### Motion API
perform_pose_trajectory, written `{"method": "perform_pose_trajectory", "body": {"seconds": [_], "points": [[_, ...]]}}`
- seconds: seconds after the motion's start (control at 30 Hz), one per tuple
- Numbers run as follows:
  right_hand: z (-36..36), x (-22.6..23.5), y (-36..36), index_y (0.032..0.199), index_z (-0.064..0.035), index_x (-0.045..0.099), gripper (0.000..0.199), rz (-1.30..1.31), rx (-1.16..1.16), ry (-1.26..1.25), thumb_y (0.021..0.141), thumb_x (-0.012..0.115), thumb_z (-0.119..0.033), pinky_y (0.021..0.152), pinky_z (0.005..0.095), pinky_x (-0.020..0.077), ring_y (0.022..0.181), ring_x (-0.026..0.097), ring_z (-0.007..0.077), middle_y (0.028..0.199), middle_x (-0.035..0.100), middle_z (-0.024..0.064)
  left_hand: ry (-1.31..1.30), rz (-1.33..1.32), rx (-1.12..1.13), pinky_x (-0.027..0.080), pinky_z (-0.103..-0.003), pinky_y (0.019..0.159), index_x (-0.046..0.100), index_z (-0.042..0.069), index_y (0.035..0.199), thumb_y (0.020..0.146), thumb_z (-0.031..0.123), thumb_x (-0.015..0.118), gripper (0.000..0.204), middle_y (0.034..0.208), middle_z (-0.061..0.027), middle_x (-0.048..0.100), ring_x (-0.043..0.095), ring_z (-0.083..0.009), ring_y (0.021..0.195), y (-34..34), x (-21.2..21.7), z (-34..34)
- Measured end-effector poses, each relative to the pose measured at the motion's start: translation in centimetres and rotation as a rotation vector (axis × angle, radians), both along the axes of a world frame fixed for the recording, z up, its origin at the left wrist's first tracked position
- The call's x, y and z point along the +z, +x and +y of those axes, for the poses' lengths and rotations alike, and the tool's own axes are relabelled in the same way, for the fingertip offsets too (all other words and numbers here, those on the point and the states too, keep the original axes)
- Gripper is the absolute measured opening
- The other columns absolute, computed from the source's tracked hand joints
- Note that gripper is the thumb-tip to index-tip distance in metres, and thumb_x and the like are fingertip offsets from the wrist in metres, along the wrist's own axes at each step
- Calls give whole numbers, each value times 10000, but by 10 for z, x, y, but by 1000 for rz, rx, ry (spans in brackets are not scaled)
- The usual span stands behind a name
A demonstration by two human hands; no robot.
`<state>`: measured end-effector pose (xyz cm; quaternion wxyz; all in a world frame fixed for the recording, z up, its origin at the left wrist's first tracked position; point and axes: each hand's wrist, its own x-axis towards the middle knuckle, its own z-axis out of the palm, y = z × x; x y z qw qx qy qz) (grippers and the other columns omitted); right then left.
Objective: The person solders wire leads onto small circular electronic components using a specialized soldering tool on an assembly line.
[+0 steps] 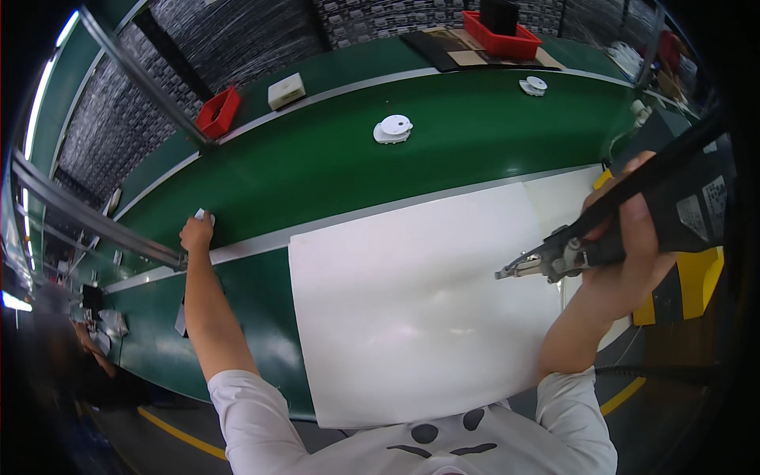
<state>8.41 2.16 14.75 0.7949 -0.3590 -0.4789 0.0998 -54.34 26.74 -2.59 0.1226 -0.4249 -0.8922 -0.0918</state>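
Far out to the left, my left hand [196, 231] is closed on a small white part [204, 214] at the near side of the green conveyor belt [309, 170]. Most of that part is hidden by my fingers. On the right, my right hand [640, 237] wraps round a black power screwdriver [673, 210]. Its metal nose points left, above the white sheet [412, 317] that covers the bench in front of me. Two white parts with round discs lie on the belt: one near the middle [393, 128], another at the far right [534, 85].
Beyond the belt are a red bin [218, 112], a white box [286, 92] and a larger red tray [500, 36] on flat boards. A metal post [142, 75] rises at the left. Another person [67, 340] sits at far left. Yellow-and-black equipment [681, 289] stands at right.
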Motion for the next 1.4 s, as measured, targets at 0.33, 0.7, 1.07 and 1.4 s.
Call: {"method": "perform_pose_trajectory", "body": {"seconds": [0.33, 0.7, 1.07, 1.4], "points": [[2, -3, 0, 1101, 75, 615, 332, -31, -59, -18, 821, 682, -89, 472, 234, 464, 519, 585, 139, 914, 663, 151, -135, -82, -230, 538, -457, 954, 632, 16, 1181, 623, 419, 828, 715, 1145, -247, 706, 690, -382, 1087, 77, 36, 18], [-8, 5, 15, 1096, 46, 647, 345, 26, -59, 17, 806, 729, -122, 480, 253, 501, 497, 584, 137, 786, 669, 105, 129, -236, -1346, 521, -408, 844, 585, 138, 1413, 643, 207, 821, 809, 1005, -149, 616, 618, -317, 945, 333, 63, -104], [-9, 2, 27, 1095, 39, 642, 318, -76, 87, 68, 832, 701, -131, 487, 245, 507, 510, 603, 114, 753, 682, 91, 223, -260, -1364, 512, -391, 794, 631, 54, 1134, 627, 403, 933, 686, 1021, -107, 683, 658, -294, 952, 411, 1, -228], [-7, 1, 21, 1076, 53, 631, 299, -113, 141, 65, 842, 688, -123, 487, 248, 509, 506, 599, 117, 733, 668, 89, 303, 21, -1944, 564, -380, 833, 644, -16, 1225, 809, 62, 746, 436, 1214, -162, 640, 658, -302, 1020, 423, -8, -223]]}}
